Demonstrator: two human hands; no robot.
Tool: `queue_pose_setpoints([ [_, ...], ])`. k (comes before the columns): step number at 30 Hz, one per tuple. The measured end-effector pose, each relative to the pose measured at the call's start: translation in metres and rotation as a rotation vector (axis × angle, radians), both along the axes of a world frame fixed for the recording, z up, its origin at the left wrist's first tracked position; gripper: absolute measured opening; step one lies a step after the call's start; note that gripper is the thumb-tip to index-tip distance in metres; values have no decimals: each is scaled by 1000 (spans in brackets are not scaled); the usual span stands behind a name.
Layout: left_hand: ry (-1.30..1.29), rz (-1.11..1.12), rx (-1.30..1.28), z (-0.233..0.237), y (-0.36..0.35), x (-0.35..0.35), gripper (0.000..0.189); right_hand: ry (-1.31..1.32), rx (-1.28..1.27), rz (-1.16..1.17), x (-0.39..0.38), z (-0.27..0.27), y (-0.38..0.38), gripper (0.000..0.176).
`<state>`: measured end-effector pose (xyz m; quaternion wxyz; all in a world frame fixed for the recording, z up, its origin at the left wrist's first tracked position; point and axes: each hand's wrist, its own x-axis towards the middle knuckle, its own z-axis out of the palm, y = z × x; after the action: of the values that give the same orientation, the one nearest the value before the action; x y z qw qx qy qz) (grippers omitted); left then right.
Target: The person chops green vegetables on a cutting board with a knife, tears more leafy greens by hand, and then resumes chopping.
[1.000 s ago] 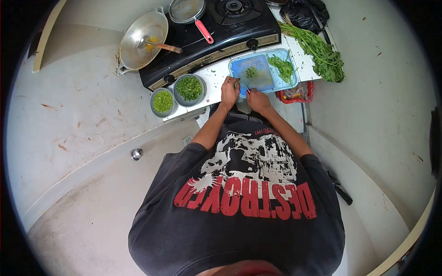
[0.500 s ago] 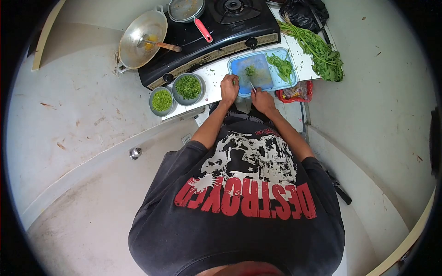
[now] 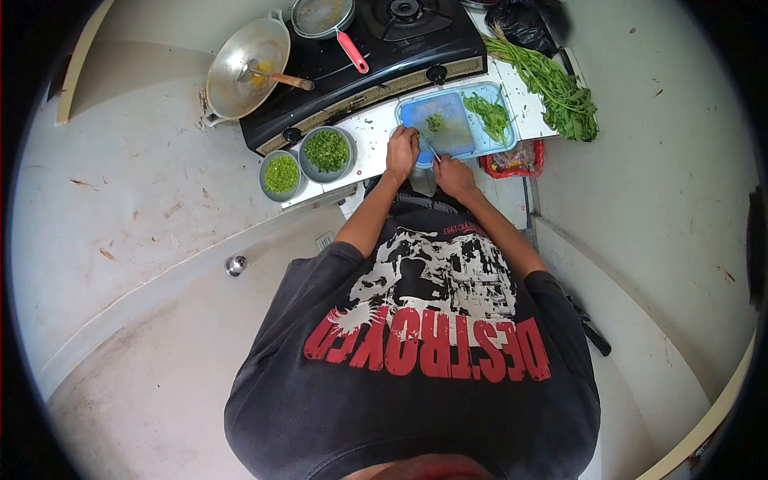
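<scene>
My right hand grips a knife, its blade pointing up and left over the near edge of the blue cutting board. At the board's left edge my left hand is closed, its fingers bunched around a bit of leafy greens that they mostly hide. A small heap of chopped greens lies on the board just beyond both hands. The board rests in a light blue tray, where a pile of loose leaves sits on the right side.
Two grey bowls, one of dark chopped greens and one of lighter pieces, stand left. Behind are a stove, a wok and a red-handled strainer. A leafy bunch and a red basket are right.
My left hand has shifted slightly to the right, nearer the knife. The knife and right hand have moved a little to the left.
</scene>
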<state>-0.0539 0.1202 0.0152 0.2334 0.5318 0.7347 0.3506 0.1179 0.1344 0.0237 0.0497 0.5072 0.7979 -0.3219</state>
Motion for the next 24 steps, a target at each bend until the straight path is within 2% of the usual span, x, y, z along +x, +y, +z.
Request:
queue_pose_setpoints([
  [12, 39, -28, 27, -1, -7, 2, 12, 13, 9, 20, 8, 2, 8, 44],
  [24, -24, 60, 81, -7, -7, 6, 12, 46, 0, 48, 1, -5, 9, 45],
])
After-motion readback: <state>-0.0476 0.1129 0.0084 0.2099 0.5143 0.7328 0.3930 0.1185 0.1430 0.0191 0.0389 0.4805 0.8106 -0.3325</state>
